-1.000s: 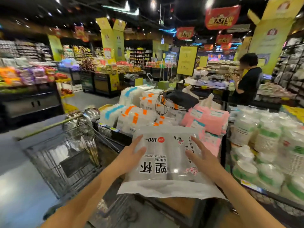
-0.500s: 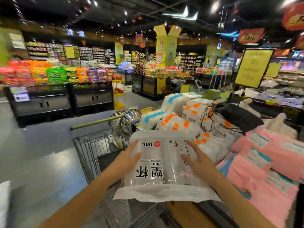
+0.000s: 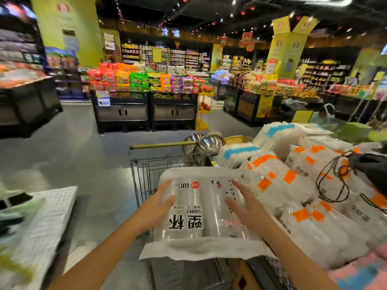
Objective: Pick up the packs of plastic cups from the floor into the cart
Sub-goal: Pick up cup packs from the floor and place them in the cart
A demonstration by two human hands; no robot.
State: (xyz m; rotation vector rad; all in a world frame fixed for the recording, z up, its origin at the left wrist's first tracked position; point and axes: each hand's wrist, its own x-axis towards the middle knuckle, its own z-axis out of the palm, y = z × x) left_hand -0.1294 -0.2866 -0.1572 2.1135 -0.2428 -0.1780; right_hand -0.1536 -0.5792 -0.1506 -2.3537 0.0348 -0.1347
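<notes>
A clear pack of plastic cups (image 3: 201, 208) with black printed characters and a white sealed edge is held flat in front of me, above the wire shopping cart (image 3: 146, 170). My left hand (image 3: 157, 208) presses on the pack's left side with fingers spread. On the pack's right side lies my right hand (image 3: 243, 204), fingers also spread. The pack hides most of the cart's basket; the cart's brass-coloured handle bar (image 3: 163, 145) shows beyond it.
To the right, a display table holds more cup packs with orange (image 3: 293, 178) and blue labels (image 3: 236, 153), a black bag with cords (image 3: 368, 164) and pink packs (image 3: 360, 273). Steel bowls (image 3: 205, 143) sit past the cart. Grey aisle floor and black product stands (image 3: 146, 114) lie ahead; a white gridded item (image 3: 41, 222) is at left.
The view has swung left, shifting the display table to the right. The pack, still held in both hands, now sits over the cart.
</notes>
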